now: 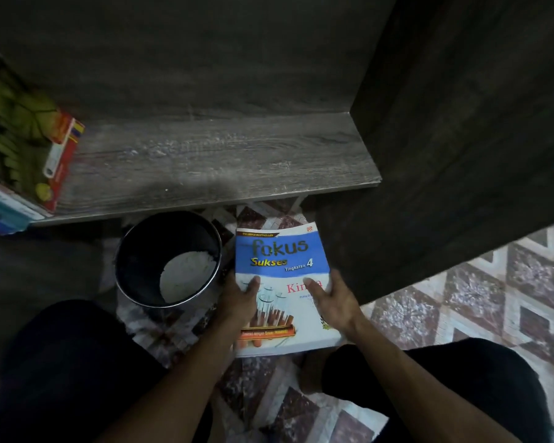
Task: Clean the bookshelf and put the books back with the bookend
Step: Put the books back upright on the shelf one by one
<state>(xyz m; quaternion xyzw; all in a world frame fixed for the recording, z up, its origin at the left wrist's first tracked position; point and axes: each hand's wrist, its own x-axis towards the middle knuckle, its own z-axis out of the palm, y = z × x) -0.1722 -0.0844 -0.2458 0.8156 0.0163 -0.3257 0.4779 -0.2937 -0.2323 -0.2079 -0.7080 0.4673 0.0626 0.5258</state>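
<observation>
Dusty grey shelf (pixel 205 161) overhangs patterned floor tiles (pixel 493 298).

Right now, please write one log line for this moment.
left hand: holds blue book | right hand: holds same book | black pot: left of book

The left forearm (pixel 179 375) and right forearm (pixel 397 362), both bare, reach forward and converge. The left hand (pixel 241 300) grips the left edge of a book (pixel 282 251), thumb flat on the cover. The right hand (pixel 333 303) grips the right edge, thumb on top, fingers (pixel 333 279) curled round the side.
</observation>
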